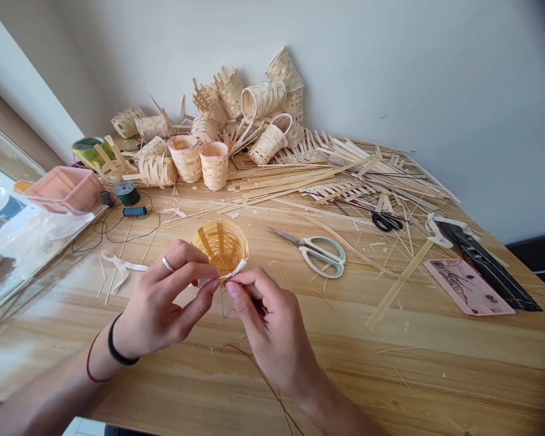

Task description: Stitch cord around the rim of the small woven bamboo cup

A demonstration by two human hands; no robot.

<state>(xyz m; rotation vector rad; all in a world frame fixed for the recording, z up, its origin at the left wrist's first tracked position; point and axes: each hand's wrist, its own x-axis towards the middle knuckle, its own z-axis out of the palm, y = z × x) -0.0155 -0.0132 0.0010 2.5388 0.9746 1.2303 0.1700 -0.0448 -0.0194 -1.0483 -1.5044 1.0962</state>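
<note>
The left hand (163, 300) has its fingers (184, 257) curled closed on a small woven bamboo basket (221, 247), which sits just above the fingertips. The right hand (270, 327) pinches the basket's white rim binding (234, 270) between thumb and forefinger, with dark thread (249, 357) trailing below them. Pale-handled scissors (320, 257) lie well right of the fingers.

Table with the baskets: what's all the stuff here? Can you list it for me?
small woven basket: 1, pale yellow, between the hands
pink-rimmed baskets: 2, pale yellow, upright by the heap
woven baskets: many, pale yellow, heaped against the wall
bamboo strips: many, pale yellow, back right and scattered
pale blue scissors: 1, pale blue and silver, mid-table
black scissors: 1, black, right, among strips
thread spools: 2, green and blue, left
plastic tray: 1, pink, far left
printed card: 1, pink, right
wooden table: 1, light brown, under everything
left hand: 1, ringed, fingers on the basket
right hand: 1, bare, fingers pinching the rim
</note>
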